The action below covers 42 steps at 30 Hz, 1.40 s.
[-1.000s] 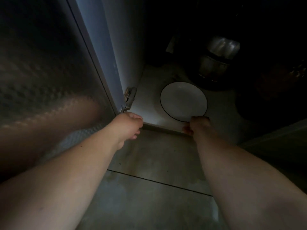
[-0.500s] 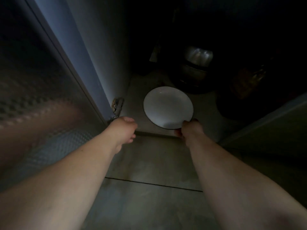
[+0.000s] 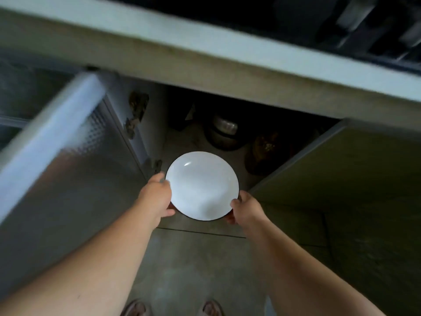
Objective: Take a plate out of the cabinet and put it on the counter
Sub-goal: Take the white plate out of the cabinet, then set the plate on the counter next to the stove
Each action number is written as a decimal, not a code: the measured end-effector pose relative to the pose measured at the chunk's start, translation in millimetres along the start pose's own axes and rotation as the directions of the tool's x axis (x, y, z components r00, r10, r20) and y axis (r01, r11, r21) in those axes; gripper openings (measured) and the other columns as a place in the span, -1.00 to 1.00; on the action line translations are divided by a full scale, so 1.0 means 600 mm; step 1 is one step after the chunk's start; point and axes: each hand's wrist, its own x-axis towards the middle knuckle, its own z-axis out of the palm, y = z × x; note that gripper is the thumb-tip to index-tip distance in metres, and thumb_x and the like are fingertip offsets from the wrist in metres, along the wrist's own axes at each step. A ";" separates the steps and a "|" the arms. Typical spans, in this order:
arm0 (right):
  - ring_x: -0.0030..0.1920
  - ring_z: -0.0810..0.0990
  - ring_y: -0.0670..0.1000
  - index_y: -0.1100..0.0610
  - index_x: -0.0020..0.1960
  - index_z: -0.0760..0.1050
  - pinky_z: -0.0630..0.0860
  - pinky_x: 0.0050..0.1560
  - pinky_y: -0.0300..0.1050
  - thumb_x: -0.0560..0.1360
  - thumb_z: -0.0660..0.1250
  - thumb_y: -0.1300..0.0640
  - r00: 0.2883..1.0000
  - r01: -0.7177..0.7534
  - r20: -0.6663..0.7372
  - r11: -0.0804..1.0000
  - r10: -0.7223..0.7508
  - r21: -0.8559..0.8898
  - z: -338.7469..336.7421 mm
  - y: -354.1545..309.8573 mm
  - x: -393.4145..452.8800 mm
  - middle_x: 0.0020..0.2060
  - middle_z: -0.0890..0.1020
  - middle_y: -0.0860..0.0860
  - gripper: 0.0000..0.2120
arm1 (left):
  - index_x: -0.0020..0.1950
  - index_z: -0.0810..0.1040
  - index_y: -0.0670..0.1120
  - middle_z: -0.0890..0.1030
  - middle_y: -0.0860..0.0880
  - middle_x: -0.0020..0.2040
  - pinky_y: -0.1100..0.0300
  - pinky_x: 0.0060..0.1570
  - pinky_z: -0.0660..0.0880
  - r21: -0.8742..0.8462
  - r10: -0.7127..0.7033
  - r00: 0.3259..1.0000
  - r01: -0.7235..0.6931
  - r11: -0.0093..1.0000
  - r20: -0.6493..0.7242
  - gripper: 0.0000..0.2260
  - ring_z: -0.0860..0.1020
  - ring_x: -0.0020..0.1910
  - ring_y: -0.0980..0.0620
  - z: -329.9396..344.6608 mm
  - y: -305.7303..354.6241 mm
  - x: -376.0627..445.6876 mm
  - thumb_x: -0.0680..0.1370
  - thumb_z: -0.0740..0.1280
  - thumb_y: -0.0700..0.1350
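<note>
With the plate (image 3: 201, 185) gripped at its rim by both the left hand (image 3: 157, 197) and the right hand (image 3: 246, 207), it seems clear of the open cabinet (image 3: 205, 133), held above the floor; setting it on the counter (image 3: 205, 53) overhead remains.

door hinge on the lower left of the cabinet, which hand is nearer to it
Left. The left hand grips the plate rim just below the lower hinge; the right hand holds the opposite rim, across the plate from it.
</note>
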 end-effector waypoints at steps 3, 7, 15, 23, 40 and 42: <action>-0.46 0.55 -0.06 0.14 0.29 0.40 0.48 -0.52 -0.31 0.58 0.05 0.25 0.999 0.033 0.027 0.996 -0.031 -0.083 -0.046 -0.036 -0.097 -0.36 0.54 -0.01 -0.67 | 0.50 0.25 0.11 0.45 -0.10 0.38 0.12 -0.40 0.50 0.037 -0.007 1.000 0.007 0.999 0.004 -0.56 0.54 0.18 -0.20 -0.029 0.033 -0.088 0.60 0.06 -0.07; -0.54 0.50 -0.10 0.15 0.25 0.43 0.29 -0.71 -0.43 0.58 0.06 0.26 0.997 0.050 0.070 0.991 -0.042 -0.127 -0.094 -0.081 -0.205 -0.40 0.53 0.02 -0.70 | 0.41 0.32 -0.05 0.49 -0.15 0.28 0.05 -0.37 0.49 0.075 -0.015 1.000 0.013 0.997 0.015 -0.62 0.53 0.04 -0.19 -0.067 0.071 -0.196 0.60 0.01 -0.16; -0.35 0.64 0.08 0.19 0.20 0.43 0.66 -0.20 -0.03 0.53 0.09 0.25 0.977 0.116 0.194 0.984 -0.088 -0.137 -0.137 -0.162 -0.346 -0.30 0.63 0.13 -0.72 | 0.22 0.41 -0.22 0.56 -0.26 0.16 0.03 -0.43 0.54 0.141 -0.002 1.000 0.006 0.990 -0.028 -0.74 0.58 -0.05 -0.21 -0.176 0.143 -0.349 0.56 0.10 -0.30; -0.47 0.55 -0.01 0.24 0.16 0.42 0.53 -0.51 -0.24 0.55 0.10 0.27 0.906 0.362 0.289 0.920 -0.310 -0.149 -0.143 -0.281 -0.440 -0.36 0.57 0.10 -0.77 | 0.33 0.43 -0.18 0.59 -0.23 0.16 0.05 -0.33 0.59 0.075 0.094 0.990 -0.086 0.993 -0.104 -0.65 0.59 -0.02 -0.17 -0.287 0.217 -0.436 0.54 0.20 -0.19; -0.37 0.58 0.04 0.17 0.18 0.41 0.59 -0.45 -0.21 0.59 0.08 0.29 0.851 0.509 0.215 0.853 -0.479 -0.111 -0.014 -0.574 -0.396 -0.16 0.63 0.20 -0.78 | 0.13 0.56 -0.11 0.60 -0.12 0.04 0.14 -0.29 0.52 -0.181 0.276 0.906 -0.344 0.921 -0.320 -0.69 0.54 -0.02 -0.10 -0.437 0.406 -0.318 0.56 0.07 -0.28; -0.42 0.56 0.03 0.23 0.19 0.40 0.57 -0.49 -0.23 0.59 0.06 0.31 0.861 0.493 0.217 0.860 -0.459 -0.135 0.005 -0.607 -0.373 -0.21 0.60 0.20 -0.76 | 0.12 0.57 -0.10 0.61 -0.11 -0.01 0.06 -0.16 0.57 -0.185 0.279 0.908 -0.346 0.920 -0.313 -0.69 0.54 -0.03 -0.11 -0.455 0.428 -0.276 0.55 0.09 -0.29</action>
